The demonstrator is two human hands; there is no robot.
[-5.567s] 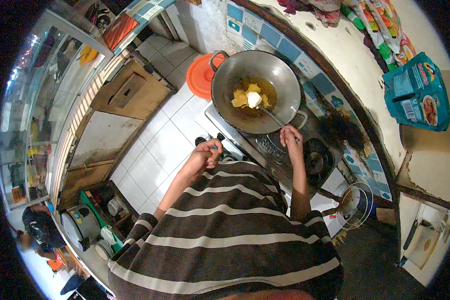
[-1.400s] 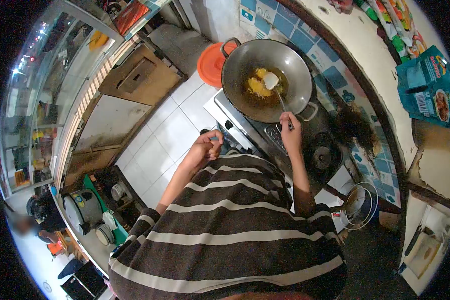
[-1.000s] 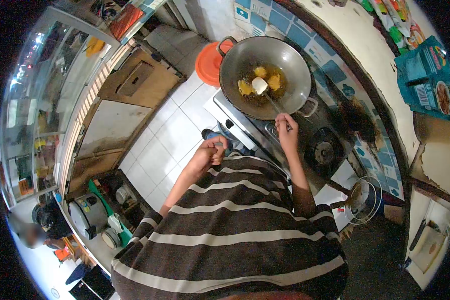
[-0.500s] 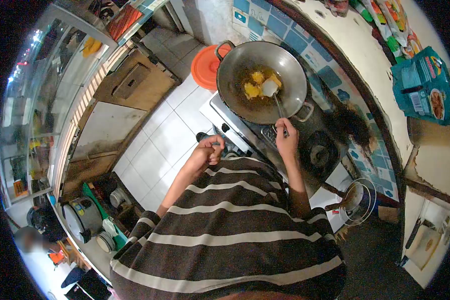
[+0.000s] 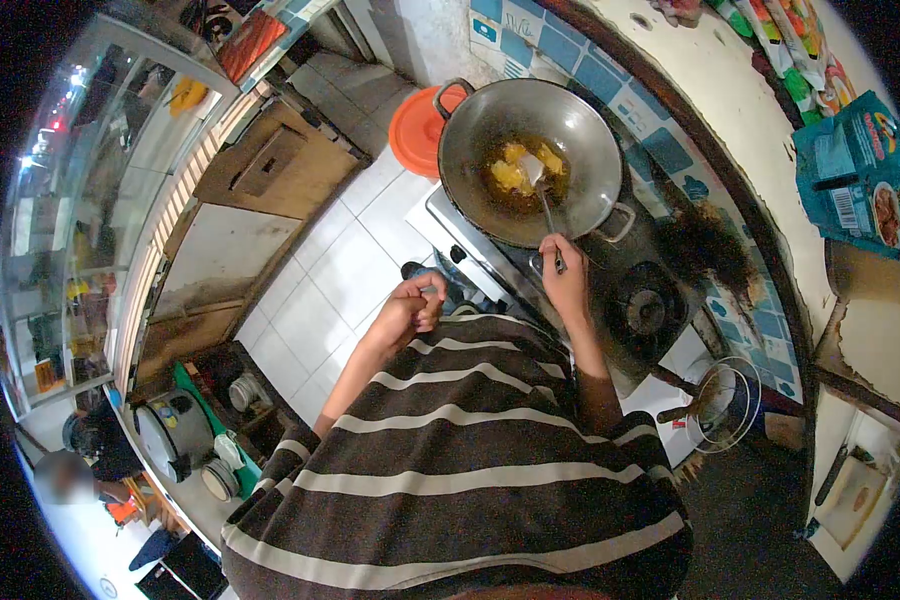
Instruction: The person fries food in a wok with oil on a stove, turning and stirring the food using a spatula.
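My right hand (image 5: 567,277) is closed round the handle of a metal spatula (image 5: 547,205). The spatula's pale blade is down among yellow food pieces (image 5: 511,168) frying in oil at the bottom of a wide metal wok (image 5: 587,125). Two loop handles stick out from the wok, which sits on a stove (image 5: 470,238). In front of my striped shirt, my left hand (image 5: 411,309) is held in the air with its fingers curled in. Nothing shows in it, and it touches neither the wok nor the stove.
A second burner (image 5: 645,305) lies right of my right forearm. A wire strainer (image 5: 722,400) is further right. An orange lid or bucket (image 5: 416,132) stands left of the wok. Packets, including a teal pouch (image 5: 857,185), line the right ledge. A person (image 5: 70,478) is at the far left.
The spatula blade has shifted slightly left and up in the wok, and the yellow pieces now lie bunched around it. My right hand moved a little left; my left hand stays curled.
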